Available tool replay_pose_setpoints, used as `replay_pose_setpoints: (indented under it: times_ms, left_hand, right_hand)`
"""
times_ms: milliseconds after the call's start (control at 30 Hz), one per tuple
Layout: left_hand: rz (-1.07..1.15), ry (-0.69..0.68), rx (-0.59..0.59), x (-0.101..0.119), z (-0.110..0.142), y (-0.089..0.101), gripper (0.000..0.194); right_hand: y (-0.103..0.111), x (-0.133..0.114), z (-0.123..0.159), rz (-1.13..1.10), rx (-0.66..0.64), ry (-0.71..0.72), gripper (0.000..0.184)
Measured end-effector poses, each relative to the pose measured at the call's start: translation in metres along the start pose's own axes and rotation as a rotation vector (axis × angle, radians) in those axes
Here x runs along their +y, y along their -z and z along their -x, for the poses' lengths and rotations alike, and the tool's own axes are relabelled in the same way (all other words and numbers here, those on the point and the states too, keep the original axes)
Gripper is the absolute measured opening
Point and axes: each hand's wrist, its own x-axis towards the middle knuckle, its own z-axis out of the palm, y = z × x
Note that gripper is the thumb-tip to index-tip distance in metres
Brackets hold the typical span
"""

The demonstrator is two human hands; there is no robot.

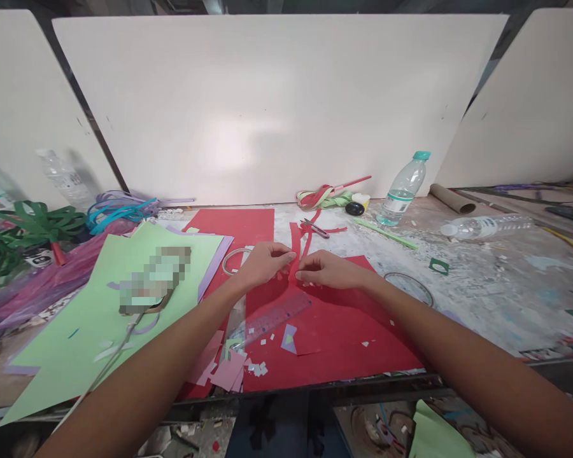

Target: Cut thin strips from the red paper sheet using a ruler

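Observation:
My left hand and my right hand meet over a big red paper sheet at the middle of the table. Both pinch a narrow red paper strip that runs away from me between the fingertips. A clear plastic ruler lies on the red sheet just below my hands. Small scissors rest a little beyond the strip. Small paper scraps are scattered near the front edge.
A light green sheet lies left, with purple sheets under it. Green and blue paper strips pile at far left. A standing water bottle, a lying bottle, a cardboard tube and tape rings sit right. White boards wall the back.

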Motion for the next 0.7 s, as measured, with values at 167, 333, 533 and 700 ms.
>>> replay_pose_setpoints:
  times_ms: [167,333,533,700]
  left_hand:
    - [-0.006,0.028,-0.016,-0.006,-0.002,-0.001,0.03]
    - [-0.038,0.016,-0.031,-0.007,-0.002,-0.001,0.026]
    - [-0.05,-0.003,-0.049,-0.007,0.0,0.0,0.024]
    - [-0.08,-0.019,-0.043,-0.009,0.001,-0.002,0.023]
  right_hand:
    - [-0.001,-0.005,0.005,0.113,-0.015,-0.045,0.014]
    - [0.001,-0.01,0.01,0.187,-0.075,-0.077,0.01]
    - [0.003,-0.007,0.01,0.199,-0.122,-0.104,0.014]
    - [0.003,-0.007,0.011,0.21,-0.134,-0.093,0.02]
